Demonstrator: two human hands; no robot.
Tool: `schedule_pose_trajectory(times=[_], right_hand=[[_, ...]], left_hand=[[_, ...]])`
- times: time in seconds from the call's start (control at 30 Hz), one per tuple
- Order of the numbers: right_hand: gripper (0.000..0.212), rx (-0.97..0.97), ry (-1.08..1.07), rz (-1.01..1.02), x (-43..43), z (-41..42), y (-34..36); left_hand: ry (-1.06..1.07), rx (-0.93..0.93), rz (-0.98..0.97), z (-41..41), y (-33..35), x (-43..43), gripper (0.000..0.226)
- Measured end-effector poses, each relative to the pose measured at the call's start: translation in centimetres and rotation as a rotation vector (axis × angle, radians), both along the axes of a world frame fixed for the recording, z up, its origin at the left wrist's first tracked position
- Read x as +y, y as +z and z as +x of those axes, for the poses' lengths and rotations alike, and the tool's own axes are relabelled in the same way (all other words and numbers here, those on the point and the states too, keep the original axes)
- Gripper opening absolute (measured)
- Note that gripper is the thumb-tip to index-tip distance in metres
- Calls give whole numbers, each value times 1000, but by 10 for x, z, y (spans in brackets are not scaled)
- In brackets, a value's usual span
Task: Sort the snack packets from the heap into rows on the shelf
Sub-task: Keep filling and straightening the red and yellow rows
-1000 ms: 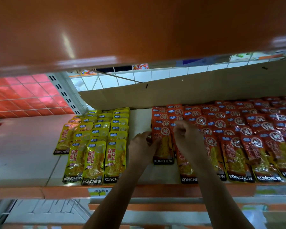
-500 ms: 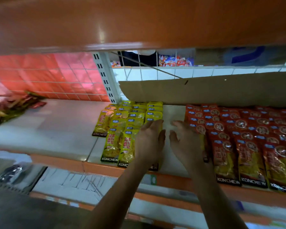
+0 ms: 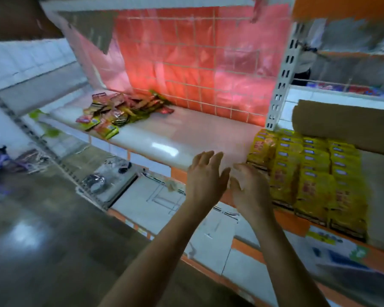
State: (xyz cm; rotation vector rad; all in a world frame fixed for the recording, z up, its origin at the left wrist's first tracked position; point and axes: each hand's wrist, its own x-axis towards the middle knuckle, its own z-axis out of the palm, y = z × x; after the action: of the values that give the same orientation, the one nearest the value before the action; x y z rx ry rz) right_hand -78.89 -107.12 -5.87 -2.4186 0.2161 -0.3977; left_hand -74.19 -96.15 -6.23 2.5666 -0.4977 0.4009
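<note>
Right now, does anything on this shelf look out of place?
Yes: the heap of snack packets lies jumbled at the back left of the shelf, unlike the yellow packets in neat rows.

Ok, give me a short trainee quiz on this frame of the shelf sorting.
1. True or false: the left hand holds a packet.
2. The heap lies on the shelf to which side of the hands? A left, B right.
3. Fill in: the rows by the right hand are ___ in colour.
Key: 1 false; 2 A; 3 yellow.
</note>
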Motion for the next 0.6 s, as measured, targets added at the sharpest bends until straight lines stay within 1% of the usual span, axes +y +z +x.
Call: schedule_pose_trajectory(times=[0.13, 0.23, 0.43, 0.6], right_hand=[[37, 12, 56, 34, 63, 19, 0], [38, 38, 114, 60, 98, 39, 0], [40, 77, 180, 103, 153, 88, -6], [42, 105, 182, 103, 195, 154, -13]], left_hand=[[116, 31, 64, 19, -1, 71, 51], [175, 38, 69, 34, 0, 112, 52], [281, 76, 90, 69, -8, 174, 54], [357, 144, 118, 120, -18, 218, 58]])
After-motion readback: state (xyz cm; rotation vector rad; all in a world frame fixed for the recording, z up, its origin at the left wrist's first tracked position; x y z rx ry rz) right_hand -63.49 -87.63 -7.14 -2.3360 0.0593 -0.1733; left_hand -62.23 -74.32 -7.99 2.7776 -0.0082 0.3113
